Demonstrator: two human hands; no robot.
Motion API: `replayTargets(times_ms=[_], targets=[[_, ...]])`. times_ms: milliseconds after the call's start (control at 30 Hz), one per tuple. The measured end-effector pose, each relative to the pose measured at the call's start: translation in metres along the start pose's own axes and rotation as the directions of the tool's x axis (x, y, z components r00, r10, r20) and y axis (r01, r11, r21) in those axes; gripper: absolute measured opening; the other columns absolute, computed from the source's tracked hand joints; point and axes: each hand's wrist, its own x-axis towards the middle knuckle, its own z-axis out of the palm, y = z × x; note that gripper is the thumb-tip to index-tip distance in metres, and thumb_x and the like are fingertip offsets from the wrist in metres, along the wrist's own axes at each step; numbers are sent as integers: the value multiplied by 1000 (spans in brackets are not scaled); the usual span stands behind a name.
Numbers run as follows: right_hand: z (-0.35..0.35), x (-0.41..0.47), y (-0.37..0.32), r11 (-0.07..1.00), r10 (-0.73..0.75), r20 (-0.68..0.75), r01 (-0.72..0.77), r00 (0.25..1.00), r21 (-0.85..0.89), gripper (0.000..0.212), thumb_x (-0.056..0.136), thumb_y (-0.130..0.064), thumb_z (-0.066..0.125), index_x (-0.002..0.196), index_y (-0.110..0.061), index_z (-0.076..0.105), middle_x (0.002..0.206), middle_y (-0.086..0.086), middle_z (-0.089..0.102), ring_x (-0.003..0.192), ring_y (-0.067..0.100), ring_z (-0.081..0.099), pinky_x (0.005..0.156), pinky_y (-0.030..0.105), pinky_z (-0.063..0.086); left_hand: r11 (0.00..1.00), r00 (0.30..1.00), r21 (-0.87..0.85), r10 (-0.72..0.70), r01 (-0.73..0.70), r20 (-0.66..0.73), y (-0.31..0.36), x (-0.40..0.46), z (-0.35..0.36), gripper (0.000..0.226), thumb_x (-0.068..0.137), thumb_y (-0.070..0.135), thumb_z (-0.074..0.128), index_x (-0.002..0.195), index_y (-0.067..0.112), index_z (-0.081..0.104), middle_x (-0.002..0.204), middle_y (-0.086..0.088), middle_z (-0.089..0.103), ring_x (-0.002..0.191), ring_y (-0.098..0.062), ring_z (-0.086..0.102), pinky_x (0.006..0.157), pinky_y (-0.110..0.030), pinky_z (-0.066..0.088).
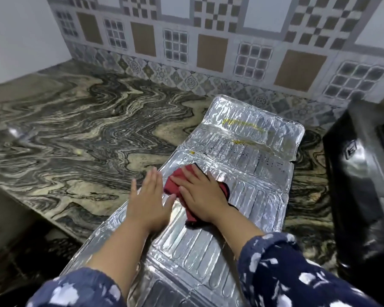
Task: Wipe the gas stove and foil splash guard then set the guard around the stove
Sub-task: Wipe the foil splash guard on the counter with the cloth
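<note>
Foil splash guard point(242, 173) lying flat and unfolded on the marbled worktop point(75, 129), stretching from the near edge toward the patterned tile wall point(208, 41). Ribbed panels, creased at the folds, with yellowish streaks on the far panel.

Right hand point(200, 193) pressed palm-down on a red cloth point(175, 180) on the guard's middle section, fingers spread and flat, not curled around it; cloth with a dark edge showing past the wrist side. Left hand point(149, 202) flat and open just beside the cloth, fingers together, resting on the guard's left edge and gripping nothing. Thumb of the left hand close to the right hand's thumb, apart or touching cannot be told.

Both forearms reaching out of dark blue sleeves point(297, 273) with white blotches.

Gas stove point(359, 196) at the right, black and glossy, standing on the worktop just beside the guard, only partly in view and blurred.
</note>
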Motion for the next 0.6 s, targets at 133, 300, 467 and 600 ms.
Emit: replayTargets(times_ms=[133, 300, 467, 600], targets=[[2, 44, 11, 998, -49, 8, 49, 999, -49, 45, 98, -51, 23, 143, -50, 24, 160, -10, 10, 148, 16, -2, 114, 57, -7, 999, 996, -37, 21, -24, -84, -1, 0, 7, 93, 76, 62, -8, 152, 10, -2, 160, -5, -11, 147, -14, -12, 119, -42, -6], [-7, 89, 45, 981, 156, -29, -158, 987, -109, 51, 95, -56, 16, 145, -49, 18, 161, -6, 8, 148, 22, 0, 113, 59, -10, 999, 996, -46, 6, -10, -90, -5, 0, 9, 87, 80, 65, -5, 152, 16, -5, 159, 2, -14, 146, -10, -16, 120, -43, -6], [-8, 83, 54, 945, 312, -52, -316, 949, -81, 53, 98, -45, 15, 150, -35, 15, 161, -1, 6, 148, 26, 1, 118, 53, 1, 999, 997, -44, 3, -6, -77, -4, -4, 5, 89, 77, 67, -13, 151, 18, -8, 158, 4, -17, 144, -8, -19, 119, -45, -8], [-4, 67, 51, 953, 292, -62, -296, 954, -62, 54, 98, -42, 18, 150, -32, 16, 161, -1, 6, 148, 26, 1, 119, 49, 3, 1000, 999, -26, 10, -11, -48, -9, -13, 3, 87, 78, 67, -11, 150, 19, -10, 157, 5, -21, 144, -8, -21, 119, -46, -9]])
